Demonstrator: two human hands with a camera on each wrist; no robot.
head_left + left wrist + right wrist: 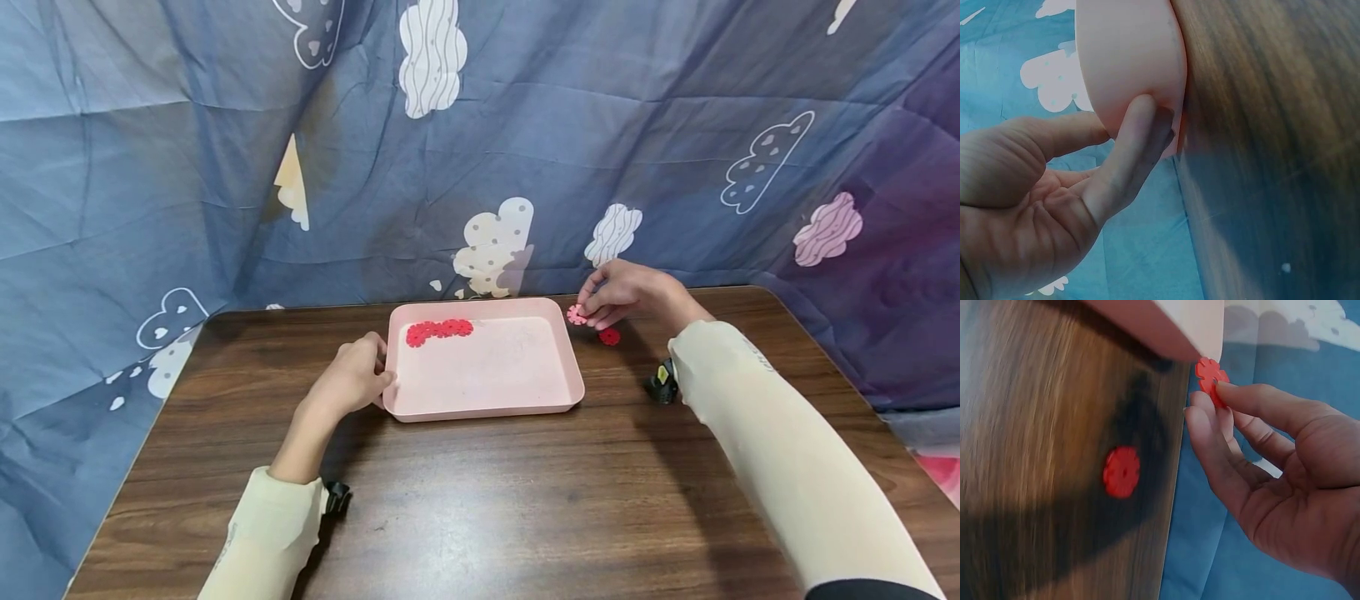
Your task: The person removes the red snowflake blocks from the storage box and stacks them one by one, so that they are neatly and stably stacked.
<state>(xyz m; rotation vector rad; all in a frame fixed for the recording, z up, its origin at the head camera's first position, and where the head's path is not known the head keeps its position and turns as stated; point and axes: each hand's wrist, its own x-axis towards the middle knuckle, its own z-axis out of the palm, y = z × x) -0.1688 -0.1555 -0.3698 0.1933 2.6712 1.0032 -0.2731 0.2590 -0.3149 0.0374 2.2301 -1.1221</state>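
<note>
A shallow pink tray (480, 410) stands on the wooden table, with a short row of red notched discs (442, 328) in its far left corner. My left hand (351, 377) grips the tray's left wall, thumb at the rim and fingers along the outside, as the left wrist view shows. Beyond the tray's right side, my right hand (626, 293) pinches one red notched disc (1209, 376) between thumb and fingertips, above the table. Another red disc (1122, 472) lies flat on the table below that hand.
The brown wooden table (480, 508) reaches back to a blue cloud-patterned cloth (360, 167) hanging right behind it. Black wrist gear (663, 383) sits at the right cuff, and similar black gear (337, 497) at the left.
</note>
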